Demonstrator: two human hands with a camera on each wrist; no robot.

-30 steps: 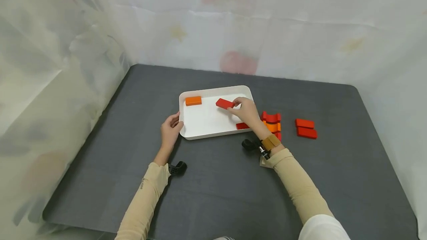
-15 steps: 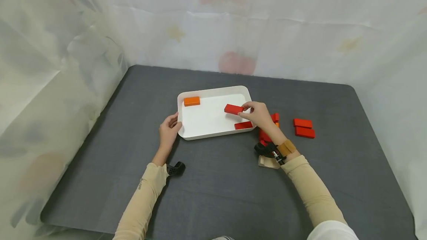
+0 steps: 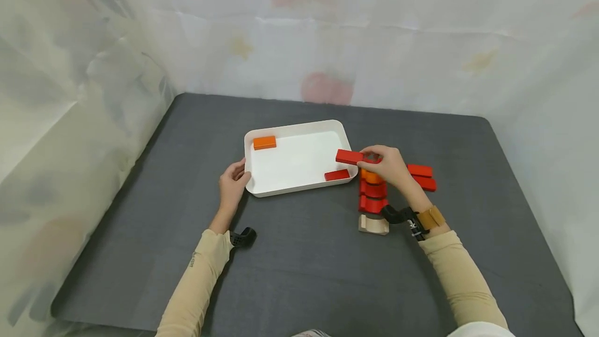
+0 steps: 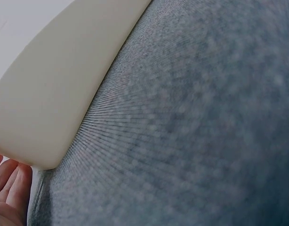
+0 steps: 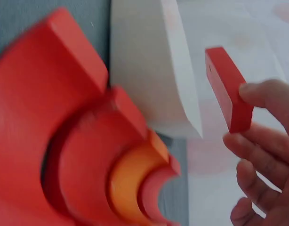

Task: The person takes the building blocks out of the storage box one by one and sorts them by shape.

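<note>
My right hand [image 3: 388, 166] pinches a flat red block [image 3: 349, 156] by one end, holding it in the air over the right edge of the white tray [image 3: 299, 190]. In the right wrist view the same red block [image 5: 228, 95] sits at my fingertips [image 5: 257, 101] beside the tray's wall [image 5: 154, 66]. My left hand [image 3: 232, 183] rests against the tray's left front corner, fingers loosely curled at the rim. Inside the tray lie an orange block [image 3: 264, 142] at the back left and a red block [image 3: 337, 175] at the front right.
A row of red and orange arch blocks [image 3: 372, 191] stands on the grey mat right of the tray, close under my right hand, with a pale wooden piece [image 3: 373, 225] at its near end. Two flat red blocks [image 3: 422, 177] lie further right. White sheeting walls the mat.
My right hand has carried the red block from the middle of the tray rightward to its right edge. The left hand has stayed at the tray's corner.
</note>
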